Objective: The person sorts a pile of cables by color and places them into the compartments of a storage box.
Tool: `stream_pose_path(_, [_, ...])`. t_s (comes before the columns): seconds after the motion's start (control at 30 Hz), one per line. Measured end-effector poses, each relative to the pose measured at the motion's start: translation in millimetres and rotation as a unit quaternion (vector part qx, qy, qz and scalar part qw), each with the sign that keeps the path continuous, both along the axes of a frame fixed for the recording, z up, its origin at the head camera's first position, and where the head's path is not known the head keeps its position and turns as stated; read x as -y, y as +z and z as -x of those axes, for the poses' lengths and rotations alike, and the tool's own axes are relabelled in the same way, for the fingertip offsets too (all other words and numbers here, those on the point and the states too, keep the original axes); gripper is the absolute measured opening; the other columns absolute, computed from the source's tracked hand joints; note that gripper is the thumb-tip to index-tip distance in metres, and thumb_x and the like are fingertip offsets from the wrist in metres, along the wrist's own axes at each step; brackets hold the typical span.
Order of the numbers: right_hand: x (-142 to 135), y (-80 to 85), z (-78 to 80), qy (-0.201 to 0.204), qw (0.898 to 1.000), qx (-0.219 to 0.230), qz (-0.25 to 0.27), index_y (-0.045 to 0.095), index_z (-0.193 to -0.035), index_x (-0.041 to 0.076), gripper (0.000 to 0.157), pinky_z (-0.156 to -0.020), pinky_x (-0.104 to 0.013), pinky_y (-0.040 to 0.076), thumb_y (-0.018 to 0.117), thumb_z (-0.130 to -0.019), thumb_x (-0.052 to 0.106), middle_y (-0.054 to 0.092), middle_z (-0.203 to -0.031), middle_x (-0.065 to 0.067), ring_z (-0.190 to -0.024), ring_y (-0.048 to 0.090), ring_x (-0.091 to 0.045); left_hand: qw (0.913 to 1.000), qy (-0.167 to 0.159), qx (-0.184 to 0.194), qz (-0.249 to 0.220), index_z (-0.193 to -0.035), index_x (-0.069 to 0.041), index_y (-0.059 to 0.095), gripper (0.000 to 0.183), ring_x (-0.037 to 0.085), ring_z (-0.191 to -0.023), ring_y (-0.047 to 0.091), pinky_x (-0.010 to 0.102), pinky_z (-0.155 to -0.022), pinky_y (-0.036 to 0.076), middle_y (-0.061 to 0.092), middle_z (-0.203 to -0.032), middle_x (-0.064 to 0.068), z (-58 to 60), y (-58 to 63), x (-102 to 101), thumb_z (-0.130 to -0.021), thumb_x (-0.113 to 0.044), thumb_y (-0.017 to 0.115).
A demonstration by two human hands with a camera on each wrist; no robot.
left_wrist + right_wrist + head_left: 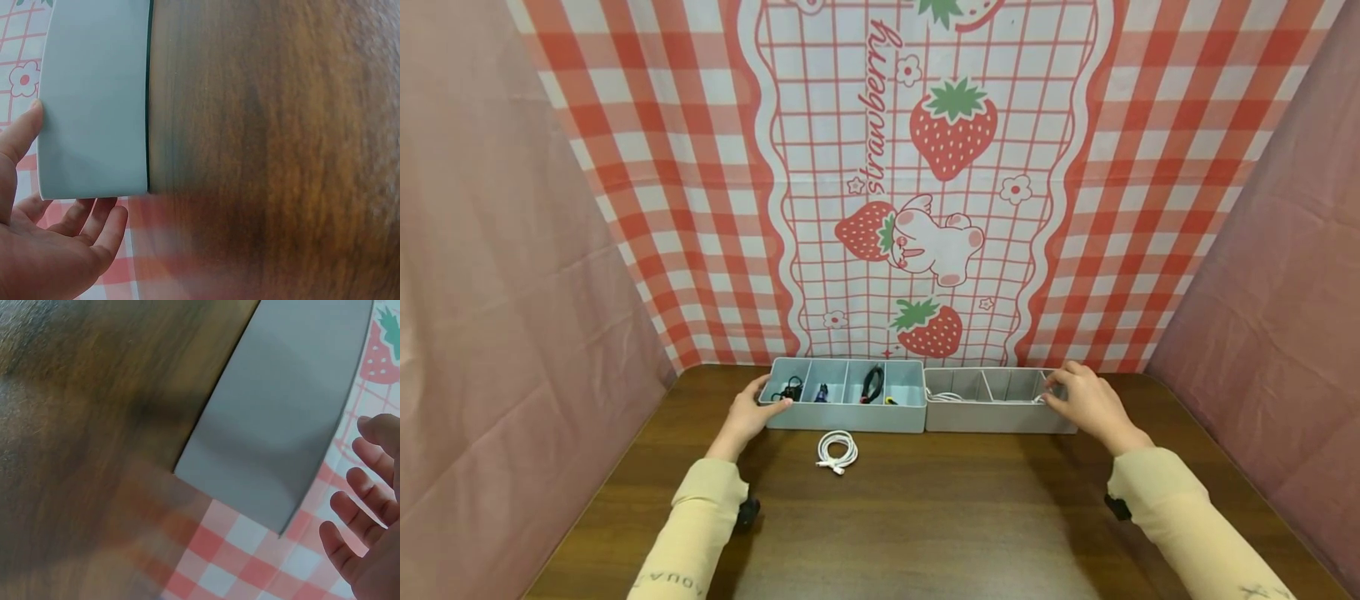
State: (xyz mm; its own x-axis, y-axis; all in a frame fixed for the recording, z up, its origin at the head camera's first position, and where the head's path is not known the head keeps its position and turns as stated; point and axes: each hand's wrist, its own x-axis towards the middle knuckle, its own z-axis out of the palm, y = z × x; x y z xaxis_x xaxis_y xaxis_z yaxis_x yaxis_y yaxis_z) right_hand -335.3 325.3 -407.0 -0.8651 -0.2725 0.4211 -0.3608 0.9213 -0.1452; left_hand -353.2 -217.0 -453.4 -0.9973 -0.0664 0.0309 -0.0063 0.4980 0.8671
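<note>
At the left end of a light blue divided box point(850, 419) is my left hand point(747, 418). Its thumb lies at the front rim, and the fingers rest along the end wall, loosely bent. My right hand point(1092, 404) hovers at the right end of a grey-beige divided box point(1000, 419). The right wrist view shows its fingers spread and relaxed, holding nothing. A small white piece point(1039, 398) shows near its thumb, inside the right compartment. A coiled white cable point(852, 452) with white connectors lies on the table before the blue box.
The blue box holds a black cable point(792, 389), a dark blue item point(822, 392), a black loop point(872, 385) and a yellow-tipped piece point(891, 401). Another white cable point(946, 396) lies in the grey box's left compartment. Behind the wooden table point(940, 517) hangs a strawberry-print cloth point(955, 129).
</note>
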Motion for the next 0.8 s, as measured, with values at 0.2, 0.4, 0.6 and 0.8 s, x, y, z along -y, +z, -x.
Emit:
stream_pose_path(0.2, [8.2,7.5,-4.3,0.001,1.000,-0.016,-0.009,0.069,-0.089,0.008,0.019,-0.057,-0.038,0.043,0.076,-0.077,0.021,0.060,-0.090,-0.011,-0.079,0.056,-0.026,1.0000,-0.004,-0.009,0.000,-0.146,-0.005,0.032,0.076,0.040,-0.128,0.038,0.054,-0.101,0.036,0.038,-0.141,0.029,1.6,-2.5,1.1,-0.085,-0.028,0.070])
stream_pose_path(0.4, [17.3,14.5,-8.5,-0.001,1.000,-0.023,-0.013,0.069,-0.088,0.011,0.018,-0.059,-0.041,0.042,0.076,-0.077,0.023,0.060,-0.091,-0.010,-0.081,0.057,-0.027,0.9999,-0.007,-0.012,0.003,-0.145,-0.005,0.032,0.076,0.041,-0.129,0.037,0.055,-0.101,0.035,0.037,-0.142,0.029,2.3,-4.1,2.3,-0.084,-0.028,0.071])
stream_pose_path(0.6, [25.6,20.3,-11.9,-0.001,1.000,-0.028,-0.012,0.068,-0.089,0.011,0.019,-0.064,-0.045,0.042,0.076,-0.077,0.024,0.059,-0.091,-0.009,-0.085,0.056,-0.029,0.9999,-0.003,-0.014,0.000,-0.145,-0.004,0.033,0.075,0.039,-0.125,0.041,0.054,-0.100,0.037,0.040,-0.139,0.028,2.3,-3.7,1.5,-0.084,-0.027,0.071])
stream_pose_path(0.8, [36.0,26.3,-17.1,-0.004,0.999,-0.037,-0.014,0.068,-0.089,0.011,0.020,-0.066,-0.046,0.041,0.077,-0.077,0.024,0.059,-0.090,-0.008,-0.085,0.056,-0.030,0.9999,0.000,-0.015,-0.002,-0.145,-0.005,0.033,0.075,0.037,-0.122,0.043,0.052,-0.099,0.037,0.042,-0.137,0.028,3.1,-3.2,1.5,-0.084,-0.028,0.071])
